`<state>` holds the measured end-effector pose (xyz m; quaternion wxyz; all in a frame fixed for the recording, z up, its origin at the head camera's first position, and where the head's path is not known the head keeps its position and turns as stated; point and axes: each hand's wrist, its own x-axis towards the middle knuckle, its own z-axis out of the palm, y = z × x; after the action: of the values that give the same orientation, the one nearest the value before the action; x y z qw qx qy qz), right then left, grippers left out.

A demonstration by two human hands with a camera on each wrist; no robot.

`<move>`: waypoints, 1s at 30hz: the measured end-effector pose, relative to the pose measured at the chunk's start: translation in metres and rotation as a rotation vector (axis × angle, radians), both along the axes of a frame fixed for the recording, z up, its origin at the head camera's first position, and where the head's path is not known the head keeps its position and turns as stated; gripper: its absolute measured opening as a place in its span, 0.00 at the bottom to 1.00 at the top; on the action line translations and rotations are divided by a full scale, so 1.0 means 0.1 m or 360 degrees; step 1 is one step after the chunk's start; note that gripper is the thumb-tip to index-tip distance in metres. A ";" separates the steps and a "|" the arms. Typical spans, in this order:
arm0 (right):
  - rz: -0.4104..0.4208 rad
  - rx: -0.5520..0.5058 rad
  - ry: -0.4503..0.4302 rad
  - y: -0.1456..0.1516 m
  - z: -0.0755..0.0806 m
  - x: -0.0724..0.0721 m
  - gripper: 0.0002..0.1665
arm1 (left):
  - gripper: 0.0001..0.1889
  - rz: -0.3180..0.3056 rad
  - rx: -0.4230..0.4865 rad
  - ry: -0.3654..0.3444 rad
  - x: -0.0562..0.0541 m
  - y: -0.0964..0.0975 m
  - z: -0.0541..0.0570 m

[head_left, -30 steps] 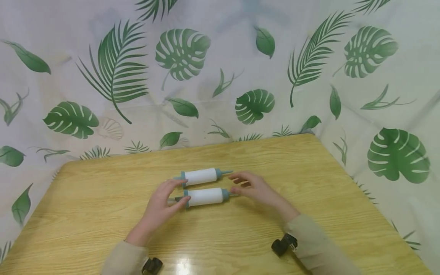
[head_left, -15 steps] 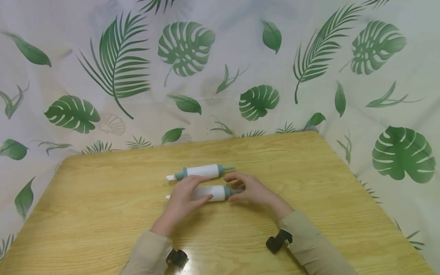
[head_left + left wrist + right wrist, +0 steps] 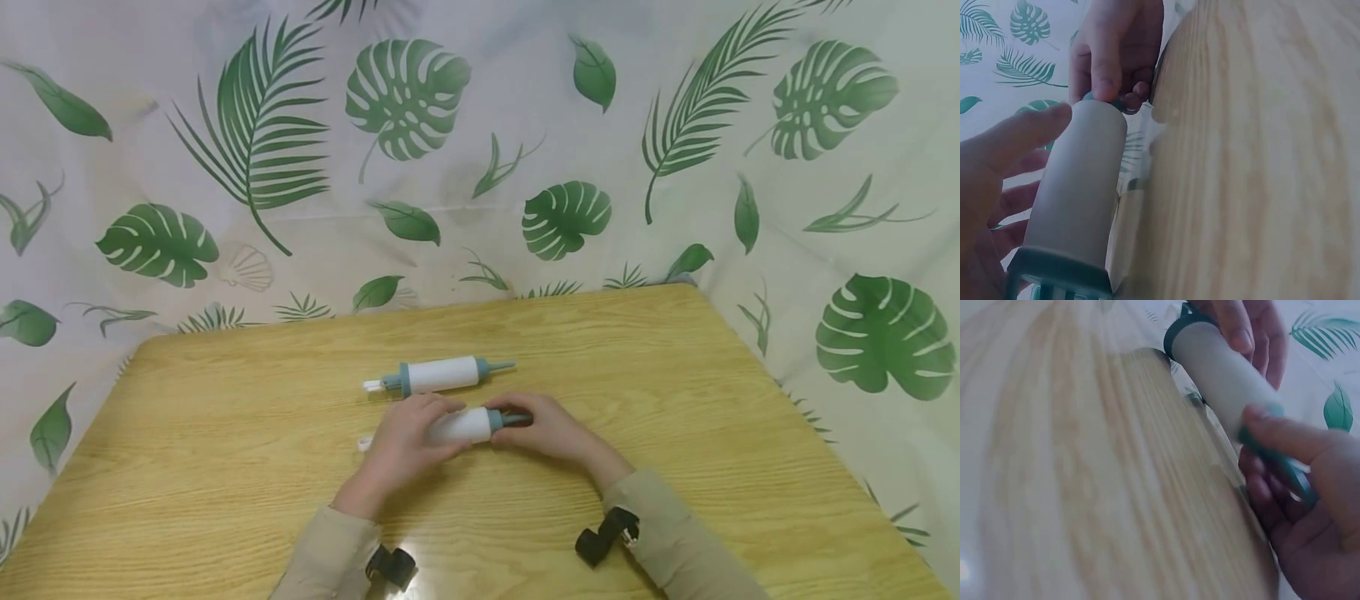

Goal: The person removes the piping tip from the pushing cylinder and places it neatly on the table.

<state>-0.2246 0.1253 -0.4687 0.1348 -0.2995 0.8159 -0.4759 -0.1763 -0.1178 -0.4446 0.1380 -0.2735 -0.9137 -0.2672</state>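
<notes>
Two syringes with white barrels, teal ends and thin teal nozzles are in the head view. My left hand [image 3: 411, 435] holds the nearer syringe [image 3: 463, 426] round its barrel, thumb on the near side. At the nozzle end, my right hand [image 3: 549, 427] pinches the teal collar, its fingers partly hiding the nozzle. In the left wrist view, the white barrel [image 3: 1079, 187] runs from a teal flange toward the right hand. The right wrist view shows my right thumb [image 3: 1291, 437] against the barrel's end. The farther syringe [image 3: 444, 374] lies just beyond my hands, untouched.
The wood-grain table [image 3: 247, 417] extends around both hands. Behind and beside it hangs a pale cloth [image 3: 480, 167] printed with green leaves. A black wrist camera [image 3: 392, 567] sits on the left sleeve, another black camera [image 3: 606, 536] on the right.
My left hand has moved right, from the flange ends of the two syringes onto the nearer barrel. My right hand has closed on that syringe's collar. The farther syringe stays on the table.
</notes>
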 end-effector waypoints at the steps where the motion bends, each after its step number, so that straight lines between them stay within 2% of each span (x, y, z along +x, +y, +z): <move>1: -0.0014 -0.0019 -0.0018 0.01 0.00 0.00 0.25 | 0.26 -0.0026 -0.0029 0.0020 0.00 -0.01 0.00; 5: -0.0069 -0.0069 -0.0054 0.02 0.00 0.02 0.26 | 0.32 -0.0131 -0.0116 0.0008 0.01 -0.04 0.01; 10: -0.0118 -0.0096 -0.0070 0.03 0.00 0.03 0.26 | 0.37 -0.0170 -0.0179 -0.0092 0.02 -0.08 0.03; 17: -0.0102 -0.0089 -0.0081 0.02 -0.03 0.02 0.24 | 0.31 -0.0201 -0.0111 -0.0060 0.03 -0.13 0.02; 21: -0.0102 -0.0139 -0.0119 0.02 -0.03 0.01 0.23 | 0.29 -0.0202 -0.0058 -0.0075 0.04 -0.13 0.02; 30: -0.0053 -0.0166 -0.0017 0.04 -0.06 0.00 0.20 | 0.29 -0.0196 -0.0041 -0.0070 0.03 -0.10 0.02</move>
<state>-0.2246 0.1295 -0.4749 0.1155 -0.2900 0.7941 -0.5215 -0.1729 -0.1281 -0.4424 0.0977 -0.3250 -0.9013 -0.2693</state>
